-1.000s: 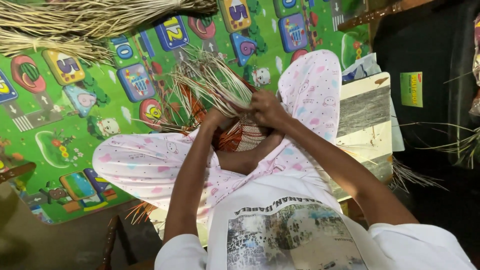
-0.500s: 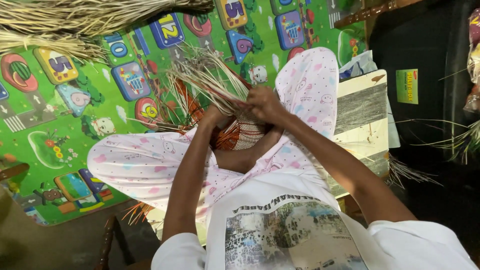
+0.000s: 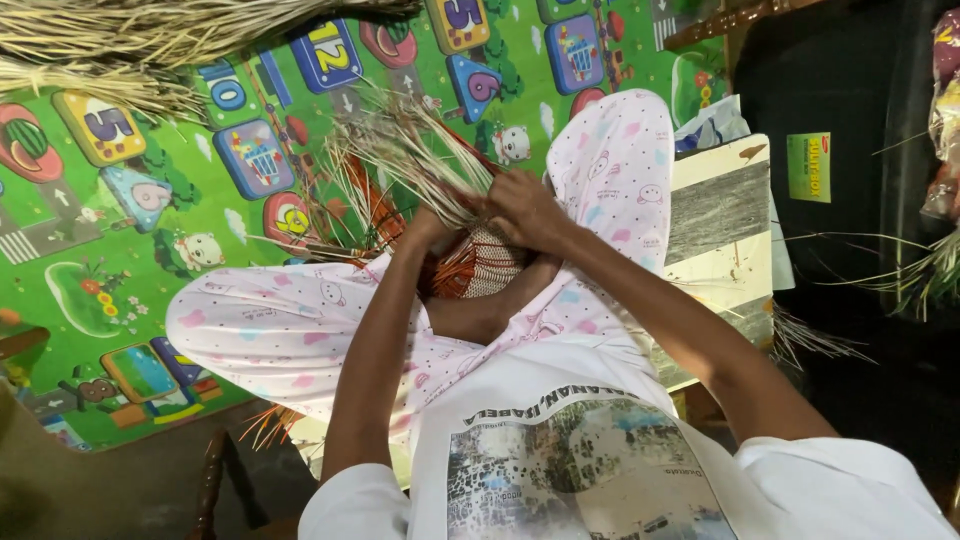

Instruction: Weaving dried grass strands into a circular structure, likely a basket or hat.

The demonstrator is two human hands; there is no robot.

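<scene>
I sit with my legs folded in pale pink patterned trousers. Between my knees rests a partly woven basket (image 3: 488, 268) of orange and tan strips. Loose pale reed strands (image 3: 400, 150) fan up and left from its rim. My left hand (image 3: 428, 226) grips the base of those strands at the basket's edge. My right hand (image 3: 524, 208) closes on the same bunch just to the right, the two hands almost touching.
A green children's play mat (image 3: 130, 260) with coloured number tiles covers the floor. A bundle of dried reeds (image 3: 150, 40) lies along the top left. A whitish wooden board (image 3: 722, 230) sits by my right knee. More strands (image 3: 920, 270) stick out at the right edge.
Both hands stay on the strands at the basket rim, shifting them slightly. The view has moved a little; nothing was picked up or let go.
</scene>
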